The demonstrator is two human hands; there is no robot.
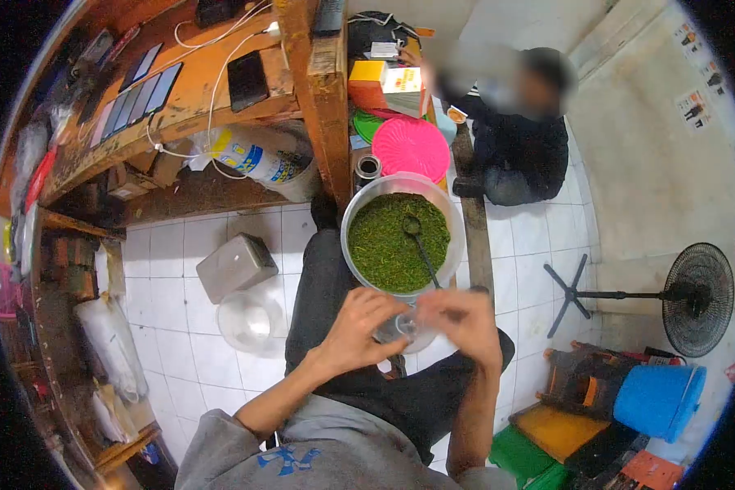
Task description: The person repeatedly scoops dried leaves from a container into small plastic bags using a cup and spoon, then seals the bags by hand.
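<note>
My left hand [366,321] is closed around a small clear plastic container [390,330], held over my lap just below a large basin. Right beside it, my right hand [464,320] has bent fingers close to the container's rim; motion blur hides whether they grip anything. The basin [354,265] holds a mass of finely chopped green leaves [384,237]. A black ladle [416,237] rests in the leaves, its handle leaning over the rim nearest my right hand.
A pink lid [411,149], a dark jar [367,168] and a red-yellow box [390,88] stand beyond the basin. A person [521,139] sits at upper right. A clear bowl [251,320] and metal tin [235,268] lie left; a fan [697,299] stands right.
</note>
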